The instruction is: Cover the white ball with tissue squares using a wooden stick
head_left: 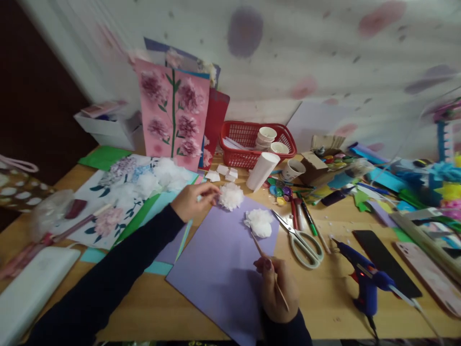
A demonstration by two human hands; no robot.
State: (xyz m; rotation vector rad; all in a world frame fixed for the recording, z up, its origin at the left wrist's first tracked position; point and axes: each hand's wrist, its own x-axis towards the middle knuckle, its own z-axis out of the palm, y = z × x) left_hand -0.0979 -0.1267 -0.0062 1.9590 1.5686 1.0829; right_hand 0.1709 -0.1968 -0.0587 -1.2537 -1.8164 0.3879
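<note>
A sheet of purple paper (216, 259) lies slantwise on the table, with two ruffled white paper flowers on its far part. My left hand (194, 203) reaches over the sheet's far left edge, fingers loosely bent and apart. Its fingertips are at the side of the left flower (231, 196); I cannot tell whether they press on it. In my closed right hand (279, 288) is a thin wooden stick (258, 244), held like a pen. The stick's far tip meets the lower left edge of the right flower (259, 223).
Scissors (302, 242), paint pots (279, 190) and a blue glue gun (362, 274) lie right. Behind stand a white roll (262, 171), a paper cup (293, 169) and a red basket (237, 157). A pink flower picture (154, 108) leans at the back left.
</note>
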